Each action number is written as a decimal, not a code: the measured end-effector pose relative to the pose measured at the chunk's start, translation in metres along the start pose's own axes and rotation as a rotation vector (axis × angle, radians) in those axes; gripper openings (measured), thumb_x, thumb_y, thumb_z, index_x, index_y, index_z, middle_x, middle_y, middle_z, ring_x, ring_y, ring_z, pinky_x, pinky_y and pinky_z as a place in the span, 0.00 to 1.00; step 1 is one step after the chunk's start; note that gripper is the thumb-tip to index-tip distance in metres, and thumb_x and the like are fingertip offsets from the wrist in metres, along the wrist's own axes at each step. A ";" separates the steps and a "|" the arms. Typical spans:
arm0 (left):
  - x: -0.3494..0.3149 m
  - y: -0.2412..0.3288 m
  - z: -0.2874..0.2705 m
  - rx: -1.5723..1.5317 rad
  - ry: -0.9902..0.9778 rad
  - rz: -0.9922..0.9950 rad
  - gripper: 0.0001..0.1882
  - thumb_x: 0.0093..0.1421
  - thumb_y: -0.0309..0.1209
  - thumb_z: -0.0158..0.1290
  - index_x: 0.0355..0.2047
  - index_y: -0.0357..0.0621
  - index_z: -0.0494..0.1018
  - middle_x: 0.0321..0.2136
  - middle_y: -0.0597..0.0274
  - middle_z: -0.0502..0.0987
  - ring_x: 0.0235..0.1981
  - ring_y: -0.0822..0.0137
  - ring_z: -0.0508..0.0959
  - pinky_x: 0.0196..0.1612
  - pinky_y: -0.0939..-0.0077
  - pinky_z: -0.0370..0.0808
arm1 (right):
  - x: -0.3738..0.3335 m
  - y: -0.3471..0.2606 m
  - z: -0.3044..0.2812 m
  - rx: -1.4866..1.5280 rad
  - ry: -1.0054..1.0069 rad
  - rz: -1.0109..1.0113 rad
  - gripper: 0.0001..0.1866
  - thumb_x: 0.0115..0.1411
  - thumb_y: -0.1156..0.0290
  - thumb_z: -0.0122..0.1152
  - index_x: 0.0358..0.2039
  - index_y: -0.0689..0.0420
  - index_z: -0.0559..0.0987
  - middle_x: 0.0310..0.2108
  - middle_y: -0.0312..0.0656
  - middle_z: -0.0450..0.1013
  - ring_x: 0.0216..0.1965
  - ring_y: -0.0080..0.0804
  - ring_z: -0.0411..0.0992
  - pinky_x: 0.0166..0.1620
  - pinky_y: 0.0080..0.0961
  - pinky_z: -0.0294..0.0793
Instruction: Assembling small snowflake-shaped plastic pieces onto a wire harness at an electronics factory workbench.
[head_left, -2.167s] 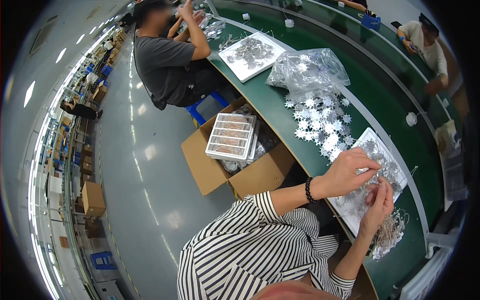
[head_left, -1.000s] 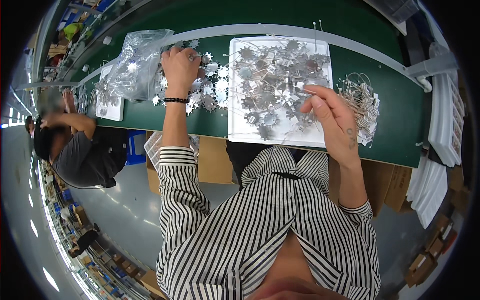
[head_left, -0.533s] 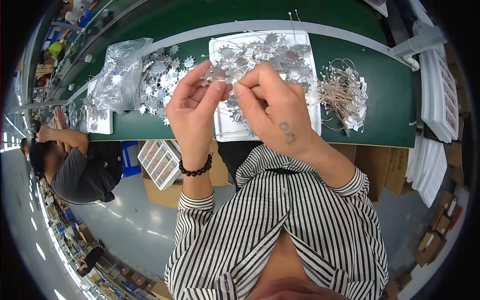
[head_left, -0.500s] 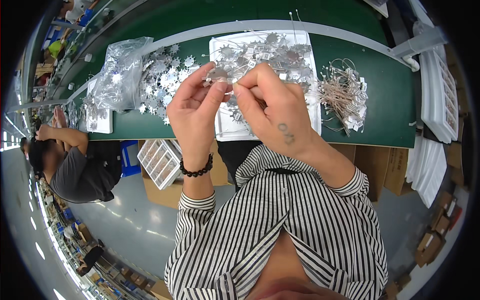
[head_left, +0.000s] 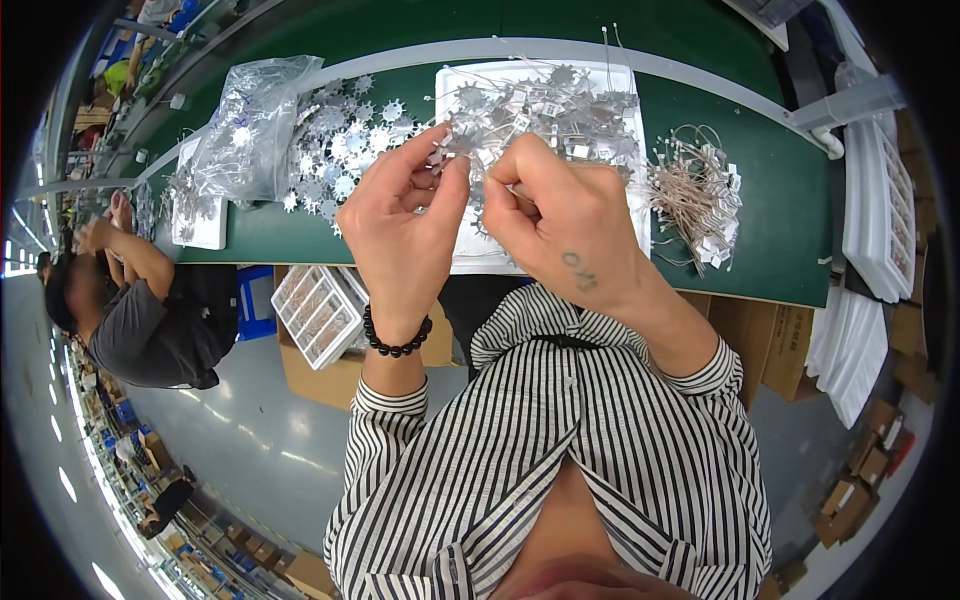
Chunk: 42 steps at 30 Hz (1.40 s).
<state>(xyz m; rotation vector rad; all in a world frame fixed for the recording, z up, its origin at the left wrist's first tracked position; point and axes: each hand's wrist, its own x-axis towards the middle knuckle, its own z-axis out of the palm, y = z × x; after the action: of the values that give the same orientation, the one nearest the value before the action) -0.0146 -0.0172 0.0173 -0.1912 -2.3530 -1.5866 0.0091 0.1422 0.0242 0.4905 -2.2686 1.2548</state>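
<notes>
My left hand (head_left: pixel 400 235) pinches a silver toothed metal plate (head_left: pixel 457 143) between thumb and fingertips, over the near part of a white tray (head_left: pixel 462 262). Close on its right, my right hand (head_left: pixel 575 225) is closed with thumb and forefinger pressed together; whatever sits in that pinch is too small to make out. Under both hands, the tray bears a heap of similar toothed plates with thin wires and white tags (head_left: pixel 575 105). More loose silver toothed plates (head_left: pixel 345 140) lie on the green table to the left.
A bundle of brown wires with white connectors (head_left: pixel 690 195) lies right of the tray. At the left are a clear plastic bag (head_left: pixel 245 130) and a small white tray (head_left: pixel 205 228). A metal rail (head_left: pixel 700 78) crosses the table. A co-worker (head_left: pixel 150 320) sits at the left.
My right hand has drawn slightly to the right, widening the gap between my hands. The left hand keeps its pinch on the toothed plate. The whole view has shifted a little.
</notes>
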 end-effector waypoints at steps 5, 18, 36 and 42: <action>-0.001 0.003 0.001 0.120 0.057 0.129 0.14 0.52 0.19 0.63 0.41 0.38 0.84 0.28 0.61 0.82 0.23 0.75 0.75 0.27 0.84 0.76 | -0.001 -0.005 0.001 0.095 -0.049 0.080 0.08 0.55 0.84 0.62 0.27 0.58 0.73 0.12 0.28 0.64 0.13 0.17 0.55 0.19 0.15 0.54; -0.003 0.004 -0.001 0.202 0.037 0.312 0.17 0.51 0.17 0.62 0.44 0.40 0.83 0.31 0.61 0.81 0.23 0.73 0.76 0.27 0.83 0.75 | 0.007 -0.011 -0.007 0.586 -0.223 0.482 0.03 0.64 0.75 0.56 0.33 0.59 0.77 0.15 0.26 0.63 0.17 0.14 0.53 0.22 0.14 0.50; -0.018 0.011 -0.016 -0.136 -0.176 0.169 0.15 0.54 0.23 0.55 0.42 0.32 0.82 0.26 0.54 0.82 0.19 0.65 0.73 0.23 0.75 0.71 | -0.020 0.002 0.007 0.103 -0.130 0.338 0.09 0.70 0.76 0.53 0.49 0.60 0.75 0.23 0.33 0.69 0.23 0.18 0.59 0.27 0.19 0.59; -0.009 0.017 -0.020 -0.115 -0.350 0.183 0.13 0.54 0.21 0.54 0.40 0.32 0.82 0.26 0.55 0.83 0.20 0.67 0.75 0.24 0.77 0.71 | -0.023 0.013 -0.007 0.301 -0.214 0.406 0.17 0.64 0.79 0.58 0.54 0.59 0.75 0.25 0.31 0.67 0.25 0.18 0.59 0.30 0.15 0.58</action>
<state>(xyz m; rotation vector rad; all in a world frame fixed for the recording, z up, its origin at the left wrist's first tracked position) 0.0022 -0.0282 0.0365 -0.7430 -2.4040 -1.7117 0.0228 0.1567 0.0052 0.2839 -2.4489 1.8409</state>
